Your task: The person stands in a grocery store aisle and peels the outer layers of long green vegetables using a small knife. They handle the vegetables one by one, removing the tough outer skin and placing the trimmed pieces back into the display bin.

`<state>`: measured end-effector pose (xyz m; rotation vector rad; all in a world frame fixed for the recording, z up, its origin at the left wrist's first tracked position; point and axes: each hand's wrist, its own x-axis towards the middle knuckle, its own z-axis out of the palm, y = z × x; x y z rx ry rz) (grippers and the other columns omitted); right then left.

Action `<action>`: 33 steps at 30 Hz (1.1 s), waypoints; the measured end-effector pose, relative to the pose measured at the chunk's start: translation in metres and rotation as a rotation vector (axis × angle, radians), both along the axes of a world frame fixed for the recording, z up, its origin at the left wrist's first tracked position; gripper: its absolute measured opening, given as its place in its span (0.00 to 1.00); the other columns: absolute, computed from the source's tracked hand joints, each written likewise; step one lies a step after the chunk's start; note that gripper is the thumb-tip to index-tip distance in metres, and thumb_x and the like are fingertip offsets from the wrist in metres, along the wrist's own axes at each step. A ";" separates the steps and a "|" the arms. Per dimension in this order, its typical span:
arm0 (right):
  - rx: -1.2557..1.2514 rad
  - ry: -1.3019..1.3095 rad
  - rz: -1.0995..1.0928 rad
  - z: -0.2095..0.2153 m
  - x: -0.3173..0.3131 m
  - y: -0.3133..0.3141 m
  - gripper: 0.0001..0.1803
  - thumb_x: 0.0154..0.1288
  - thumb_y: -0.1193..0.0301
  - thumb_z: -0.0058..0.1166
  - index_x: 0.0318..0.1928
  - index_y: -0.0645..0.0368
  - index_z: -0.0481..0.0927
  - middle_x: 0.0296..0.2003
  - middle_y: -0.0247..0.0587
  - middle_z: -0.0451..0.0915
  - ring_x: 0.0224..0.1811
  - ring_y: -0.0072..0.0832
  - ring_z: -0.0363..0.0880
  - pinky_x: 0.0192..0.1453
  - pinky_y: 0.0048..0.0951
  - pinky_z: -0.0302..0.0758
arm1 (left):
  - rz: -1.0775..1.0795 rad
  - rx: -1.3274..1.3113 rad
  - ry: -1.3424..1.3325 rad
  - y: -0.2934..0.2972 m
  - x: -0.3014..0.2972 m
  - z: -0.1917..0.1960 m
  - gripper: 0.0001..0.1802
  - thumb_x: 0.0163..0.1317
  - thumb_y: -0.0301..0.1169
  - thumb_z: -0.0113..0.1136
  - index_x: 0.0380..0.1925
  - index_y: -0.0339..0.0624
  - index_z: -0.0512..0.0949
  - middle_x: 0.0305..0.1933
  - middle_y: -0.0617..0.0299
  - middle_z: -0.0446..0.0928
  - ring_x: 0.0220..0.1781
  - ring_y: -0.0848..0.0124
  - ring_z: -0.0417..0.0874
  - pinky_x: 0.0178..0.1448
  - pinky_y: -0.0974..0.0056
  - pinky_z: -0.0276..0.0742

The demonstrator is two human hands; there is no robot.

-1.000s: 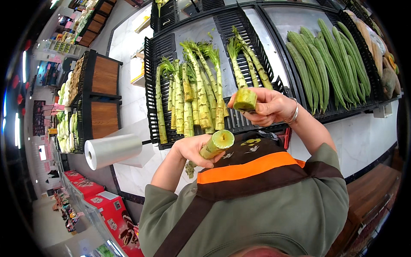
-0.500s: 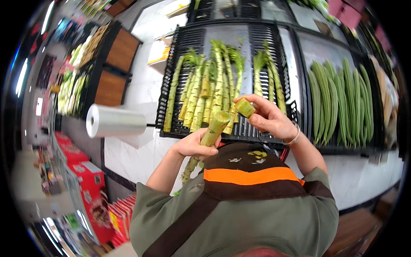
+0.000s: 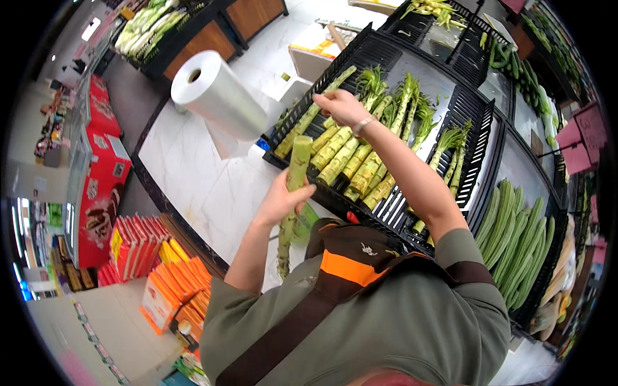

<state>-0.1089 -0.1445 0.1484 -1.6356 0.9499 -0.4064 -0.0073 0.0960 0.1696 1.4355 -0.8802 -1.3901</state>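
My left hand (image 3: 283,198) is wrapped round a thick green stem lettuce stalk (image 3: 298,170). The stalk stands nearly upright, its cut end on top and its lower part by my apron. My right arm reaches across the black slatted crate (image 3: 476,170). Over the crate's far left part, my right hand (image 3: 342,108) holds nothing, its fingers loosely apart and partly turned from view. Beyond it a small green cut piece (image 3: 285,76) shows beside a white foam box (image 3: 310,62), apart from the hand. Several leafy-topped stem lettuce stalks (image 3: 341,157) lie side by side in the crate.
A big roll of clear plastic bags (image 3: 222,96) stands left of the crate. Long ridged green gourds (image 3: 515,248) fill the crate at right. Red and orange packages (image 3: 174,283) and a red freezer chest (image 3: 100,186) are at left. The white tiled floor (image 3: 193,170) lies between.
My right hand has swung left and forward and let go of the cut piece, now near the foam box. My view has turned left. The left hand keeps the stalk, now more upright.
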 end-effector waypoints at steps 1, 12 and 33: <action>0.091 -0.034 0.028 -0.004 -0.012 0.015 0.29 0.61 0.46 0.54 0.35 0.66 0.80 0.25 0.35 0.77 0.18 0.19 0.69 0.23 0.23 0.68 | 0.025 0.014 -0.050 -0.001 0.001 0.001 0.10 0.58 0.26 0.61 0.33 0.40 0.68 0.21 0.67 0.69 0.15 0.79 0.69 0.19 0.72 0.64; 0.496 -0.530 -0.439 -0.006 -0.065 0.107 0.21 0.56 0.68 0.65 0.49 0.59 0.75 0.33 0.33 0.79 0.29 0.19 0.77 0.32 0.22 0.75 | -0.133 -0.080 -0.712 -0.052 -0.050 -0.023 0.27 0.49 0.33 0.65 0.46 0.31 0.67 0.40 0.37 0.78 0.45 0.43 0.80 0.47 0.51 0.76; 0.522 -0.694 -0.493 0.016 -0.121 0.112 0.16 0.60 0.66 0.51 0.45 0.63 0.75 0.25 0.41 0.79 0.24 0.27 0.76 0.31 0.29 0.76 | 0.043 -0.545 -0.981 -0.004 -0.076 -0.048 0.12 0.43 0.27 0.66 0.26 0.39 0.73 0.23 0.52 0.76 0.27 0.52 0.80 0.31 0.56 0.74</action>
